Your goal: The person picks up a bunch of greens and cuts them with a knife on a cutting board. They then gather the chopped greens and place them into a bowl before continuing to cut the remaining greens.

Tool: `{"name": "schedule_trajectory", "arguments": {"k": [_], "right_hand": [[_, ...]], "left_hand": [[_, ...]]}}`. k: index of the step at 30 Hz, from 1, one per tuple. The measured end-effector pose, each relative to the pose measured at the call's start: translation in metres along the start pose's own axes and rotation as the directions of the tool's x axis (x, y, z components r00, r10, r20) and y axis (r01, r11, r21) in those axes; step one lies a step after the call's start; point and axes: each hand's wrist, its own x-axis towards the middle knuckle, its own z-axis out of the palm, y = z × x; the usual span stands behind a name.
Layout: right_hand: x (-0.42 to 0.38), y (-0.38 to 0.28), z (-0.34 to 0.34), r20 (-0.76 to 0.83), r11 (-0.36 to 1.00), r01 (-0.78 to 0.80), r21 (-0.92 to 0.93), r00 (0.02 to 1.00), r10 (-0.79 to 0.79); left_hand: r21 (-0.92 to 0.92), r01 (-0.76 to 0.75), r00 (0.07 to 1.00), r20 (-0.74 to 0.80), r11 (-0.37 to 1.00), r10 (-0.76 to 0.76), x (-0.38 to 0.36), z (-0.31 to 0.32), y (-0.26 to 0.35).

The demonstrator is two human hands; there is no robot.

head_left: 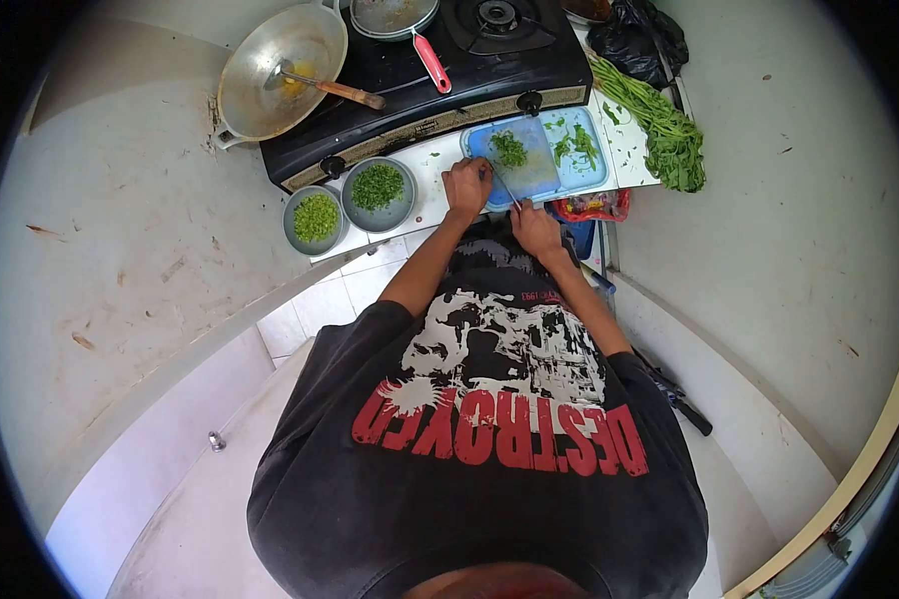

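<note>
My right hand (536,230) grips a knife (506,187) by its handle at the front edge of a blue cutting board (537,178). The blade slants up and left toward my left hand (467,188). My left hand's fingers are curled together beside the blade's far end; what they pinch, if anything, is hidden. A small pile of chopped greens (509,150) lies on the board just beyond the blade. Loose leaves (577,147) are on the right side of the light blue tray (599,172) under the board.
Two grey bowls hold chopped greens: one darker (380,187), one lighter (316,218). Behind is a black gas stove (400,115) with a wok (245,85), a wooden-handled ladle (345,93) and a red-handled pan (432,62). A leafy bunch (659,120) lies right, near a black plastic bag (641,42).
</note>
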Motion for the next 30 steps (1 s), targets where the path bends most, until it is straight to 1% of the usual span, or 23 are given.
{"name": "schedule_trajectory", "arguments": {"k": [2,4,7,11,13,16,19,22,26,29,30], "right_hand": [[-0.011,0.003,-0.007,0.023,1.0,-0.024,-0.014,0.999,0.025],[-0.014,0.012,-0.005,0.0,0.998,-0.05,-0.033,0.999,0.05],[-0.013,0.011,-0.01,-0.008,0.998,-0.056,-0.02,0.998,0.055],[0.0,-0.002,-0.011,-0.011,0.999,-0.033,-0.004,0.999,0.033],[0.007,-0.007,-0.007,-0.038,1.0,-0.001,0.023,0.999,0.002],[0.012,-0.012,-0.004,-0.054,0.999,0.019,0.026,0.998,-0.018],[0.009,-0.01,-0.003,-0.051,1.0,0.023,0.008,0.998,-0.022],[-0.002,0.001,0.001,-0.029,1.0,0.027,-0.008,0.999,-0.028],[-0.015,0.015,-0.007,-0.02,1.0,-0.001,0.004,1.0,0.002],[-0.015,0.021,-0.011,-0.057,1.0,0.012,-0.006,0.998,-0.012],[-0.015,0.019,-0.015,-0.037,1.0,0.015,-0.011,0.999,-0.016]], "left_hand": [[-0.002,0.004,1.0,0.011,1.0,-0.004,-0.001,0.0,0.0],[0.012,0.003,1.0,0.023,1.0,-0.003,-0.002,-0.001,-0.001],[0.117,-0.142,0.99,-0.004,0.983,0.143,-0.005,-0.001,-0.006],[0.133,-0.222,0.975,0.02,0.966,0.222,-0.006,-0.001,-0.01],[0.148,-0.249,0.969,0.026,0.957,0.248,-0.008,-0.002,-0.011],[0.149,-0.284,0.958,0.001,0.947,0.287,-0.01,-0.002,-0.014],[0.129,-0.228,0.974,0.02,0.965,0.227,-0.01,-0.001,-0.012],[0.097,-0.2,0.98,-0.008,0.975,0.201,-0.009,0.001,-0.011],[0.096,-0.2,0.98,-0.005,0.975,0.201,-0.008,-0.005,-0.008],[0.069,-0.194,0.981,0.008,0.979,0.193,-0.007,-0.007,-0.007],[0.056,-0.187,0.982,0.013,0.981,0.187,-0.007,-0.005,-0.009]]}}
